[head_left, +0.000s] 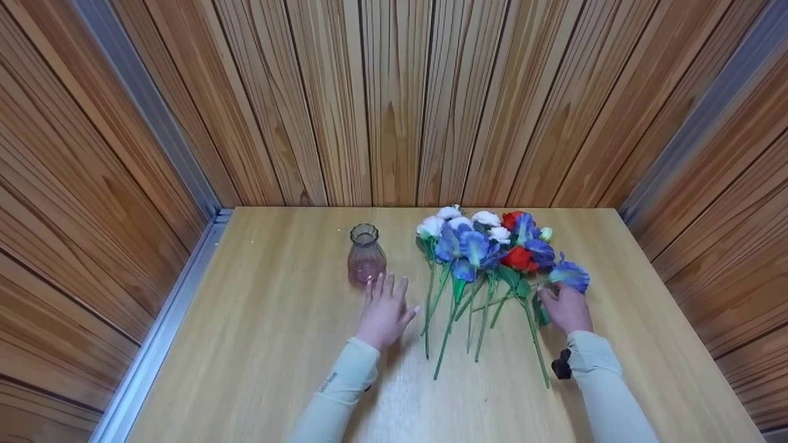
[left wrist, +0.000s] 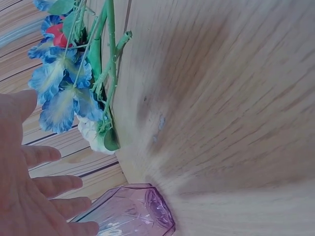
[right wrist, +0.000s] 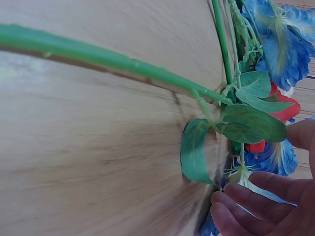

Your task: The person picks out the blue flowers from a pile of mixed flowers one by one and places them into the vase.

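Head view shows the right hand [head_left: 567, 307] at the right edge of the bunch, its fingers curling round the stem of the blue flower [head_left: 570, 275] that lies a little apart from the rest; in the right wrist view the fingers [right wrist: 256, 201] are bent in toward the stem just under the bloom, though whether they have closed fully on it I cannot tell for sure. The left hand [head_left: 385, 309] lies flat and relaxed on the worktop [head_left: 271, 344], fingers spread and holding nothing, with its fingertips just short of the foot of the pink glass vase [head_left: 365, 253]; the left wrist view shows the vase [left wrist: 130, 211] close beside the palm. The other artificial flowers [head_left: 477, 246], white, blue and red, lie in a loose fan between the two hands, stems [head_left: 458, 320] crossing toward the person. To lift this one flower cleanly, it seems wise to grip low on its own stem, clear of the neighbouring leaves [right wrist: 231, 128], and draw it outward rather than upward so it does not drag the tangled stems along; the left hand is well placed to steady the vase, which looks light and easy to tip.
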